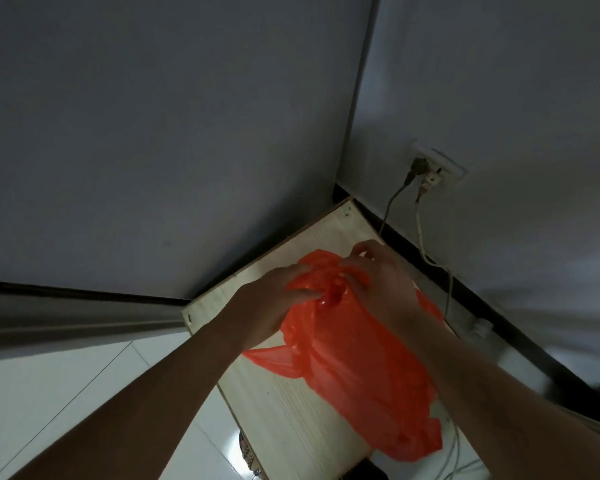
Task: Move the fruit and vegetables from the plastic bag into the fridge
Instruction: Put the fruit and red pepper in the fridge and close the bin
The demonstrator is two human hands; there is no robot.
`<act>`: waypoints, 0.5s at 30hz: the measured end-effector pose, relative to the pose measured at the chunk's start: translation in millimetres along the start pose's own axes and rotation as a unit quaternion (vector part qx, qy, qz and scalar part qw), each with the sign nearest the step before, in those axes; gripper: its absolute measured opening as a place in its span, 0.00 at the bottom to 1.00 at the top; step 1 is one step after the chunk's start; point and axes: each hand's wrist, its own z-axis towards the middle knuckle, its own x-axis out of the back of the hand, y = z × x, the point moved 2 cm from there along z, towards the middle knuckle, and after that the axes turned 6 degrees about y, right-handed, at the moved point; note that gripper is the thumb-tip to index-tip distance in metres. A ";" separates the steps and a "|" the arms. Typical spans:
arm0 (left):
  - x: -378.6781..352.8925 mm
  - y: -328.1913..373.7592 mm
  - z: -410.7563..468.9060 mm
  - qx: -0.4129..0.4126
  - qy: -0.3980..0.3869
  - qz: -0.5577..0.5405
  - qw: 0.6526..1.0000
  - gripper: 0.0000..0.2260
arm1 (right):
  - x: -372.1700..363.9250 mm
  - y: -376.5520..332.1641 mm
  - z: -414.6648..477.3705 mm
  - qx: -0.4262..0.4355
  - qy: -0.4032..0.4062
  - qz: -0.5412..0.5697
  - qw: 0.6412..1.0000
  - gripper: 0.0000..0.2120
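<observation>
An orange-red plastic bag (354,368) lies on a pale wooden tabletop (291,410) set in the corner of the room. My left hand (271,303) grips the bag's far end from the left, its fingers curled into the plastic. From the right, my right hand (378,275) pinches the plastic at the same end. Between the two hands something red and glossy (331,296) shows at the bag's mouth. The rest of the bag's contents are hidden, and no fridge is in view.
Grey walls meet in a corner behind the table. A wall socket (437,168) with two plugs sits at the right, and its cables (430,261) run down past the table's right edge. White floor tiles (66,393) lie to the left.
</observation>
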 end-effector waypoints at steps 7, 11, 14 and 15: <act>-13.3 -9.1 -0.4 0.073 -0.013 -0.021 0.997 0.22 | 20.6 -2.8 -1.9 0.069 0.039 0.043 0.996 0.11; -12.6 -6.5 5.6 0.064 -0.004 -0.042 0.997 0.26 | 25.4 -11.0 -8.1 0.149 0.054 0.042 0.986 0.11; -13.5 -9.5 9.6 0.061 -0.005 -0.039 0.997 0.29 | 17.1 -10.1 -14.5 0.167 -0.028 0.013 0.986 0.15; -14.4 -11.1 10.0 0.062 -0.007 -0.034 0.997 0.30 | 12.3 -7.5 -15.3 0.155 -0.072 -0.004 0.985 0.18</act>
